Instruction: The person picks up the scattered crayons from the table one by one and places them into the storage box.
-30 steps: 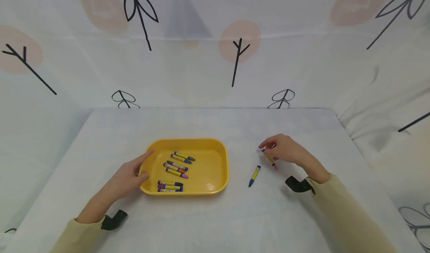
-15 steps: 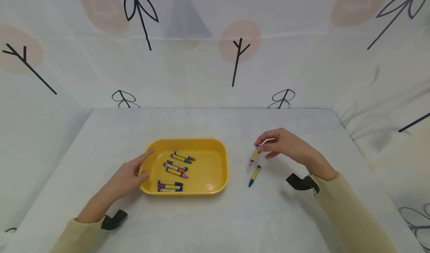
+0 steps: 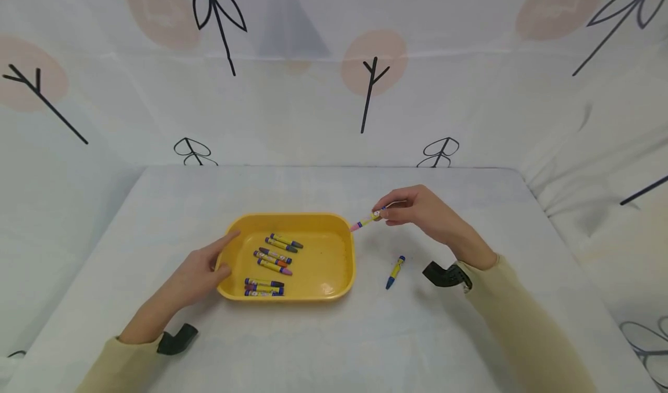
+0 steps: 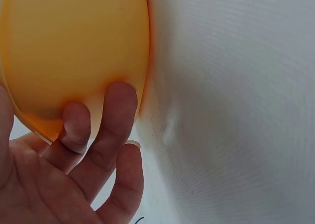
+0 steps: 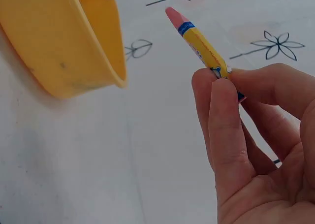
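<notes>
My right hand (image 3: 420,212) pinches a pink crayon (image 5: 202,44) by its blue end between thumb and fingertips. The crayon's pink tip points left, overlapping the right rim of the yellow tray (image 3: 323,265) in the head view. My left hand (image 3: 195,278) grips the tray's left end. In the left wrist view its fingertips (image 4: 120,98) press against the outer wall. Several crayons in yellow wrappers lie inside the tray, among them one with a light purple tip (image 3: 275,267). A blue crayon (image 3: 395,272) lies on the table to the tray's right.
The table (image 3: 334,346) has a white cover, and its far edge runs along a white cloth (image 3: 292,109) printed with leaves and twigs. Black bands sit at both wrists, the right band (image 3: 447,274) above the table near the blue crayon.
My right hand has picked up the pink crayon from the table and carried it leftward to the tray's right rim, turning its tip left. The left hand and tray have stayed put.
</notes>
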Demonstrator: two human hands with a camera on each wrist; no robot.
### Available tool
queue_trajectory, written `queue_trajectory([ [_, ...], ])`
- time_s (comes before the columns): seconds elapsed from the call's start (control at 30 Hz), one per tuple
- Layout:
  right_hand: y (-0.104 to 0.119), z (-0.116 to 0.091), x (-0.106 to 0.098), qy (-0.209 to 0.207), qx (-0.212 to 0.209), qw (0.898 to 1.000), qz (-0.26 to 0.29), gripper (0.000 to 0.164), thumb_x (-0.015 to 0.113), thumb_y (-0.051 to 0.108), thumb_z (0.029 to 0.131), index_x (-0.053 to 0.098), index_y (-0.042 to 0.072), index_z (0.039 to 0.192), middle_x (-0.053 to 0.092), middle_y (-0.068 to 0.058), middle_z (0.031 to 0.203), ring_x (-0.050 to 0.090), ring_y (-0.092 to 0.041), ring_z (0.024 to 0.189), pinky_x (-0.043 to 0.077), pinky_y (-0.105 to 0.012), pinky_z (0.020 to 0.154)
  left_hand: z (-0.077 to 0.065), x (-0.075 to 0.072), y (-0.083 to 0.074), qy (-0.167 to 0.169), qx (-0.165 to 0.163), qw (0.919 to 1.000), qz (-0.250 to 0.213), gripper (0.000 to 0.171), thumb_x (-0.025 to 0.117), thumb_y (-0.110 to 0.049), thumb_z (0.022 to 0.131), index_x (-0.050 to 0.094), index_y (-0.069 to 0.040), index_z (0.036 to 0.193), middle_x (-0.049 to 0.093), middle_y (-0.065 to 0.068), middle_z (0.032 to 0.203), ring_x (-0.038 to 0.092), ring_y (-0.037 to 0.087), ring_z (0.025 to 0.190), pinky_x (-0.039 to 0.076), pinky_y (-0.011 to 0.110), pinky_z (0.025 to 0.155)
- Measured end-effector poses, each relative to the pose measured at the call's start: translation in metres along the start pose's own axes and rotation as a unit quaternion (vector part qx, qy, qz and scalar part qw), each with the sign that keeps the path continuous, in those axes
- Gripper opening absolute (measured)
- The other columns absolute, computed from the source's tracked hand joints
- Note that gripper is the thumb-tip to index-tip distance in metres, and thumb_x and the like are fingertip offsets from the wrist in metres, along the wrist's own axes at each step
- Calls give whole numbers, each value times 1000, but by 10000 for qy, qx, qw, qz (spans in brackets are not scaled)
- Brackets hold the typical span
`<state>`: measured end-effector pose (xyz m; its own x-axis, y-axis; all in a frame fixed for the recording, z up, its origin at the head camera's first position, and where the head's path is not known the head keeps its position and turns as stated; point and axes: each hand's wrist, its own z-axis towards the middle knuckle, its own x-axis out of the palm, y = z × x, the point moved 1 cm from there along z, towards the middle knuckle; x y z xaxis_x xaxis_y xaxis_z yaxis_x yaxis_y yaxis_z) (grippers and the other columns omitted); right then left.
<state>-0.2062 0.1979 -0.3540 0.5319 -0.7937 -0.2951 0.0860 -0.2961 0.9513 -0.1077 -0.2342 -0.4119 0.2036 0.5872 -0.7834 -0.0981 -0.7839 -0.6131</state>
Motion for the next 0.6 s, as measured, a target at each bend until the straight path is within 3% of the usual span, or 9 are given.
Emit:
queue_trajectory([
  [0.37, 13, 47, 49, 108, 102, 9990, -426, 14, 81, 17, 82, 73, 8, 89, 72, -5, 106, 67, -21, 98, 51, -38, 89, 2, 0, 0, 17, -110, 9999, -118, 70, 55, -4, 87, 36, -9, 154, 53, 22, 130, 50, 18, 69, 43, 29, 58],
  [0.6, 27, 75, 84, 639, -118, 9936, -927, 24, 79, 17, 84, 77, 6, 105, 72, 0, 102, 68, -15, 95, 52, -31, 87, 1, 0, 1, 35, -56, 10000, -39, 69, 56, -4, 88, 37, -9, 154, 49, 25, 141, 55, 23, 91, 45, 32, 68],
])
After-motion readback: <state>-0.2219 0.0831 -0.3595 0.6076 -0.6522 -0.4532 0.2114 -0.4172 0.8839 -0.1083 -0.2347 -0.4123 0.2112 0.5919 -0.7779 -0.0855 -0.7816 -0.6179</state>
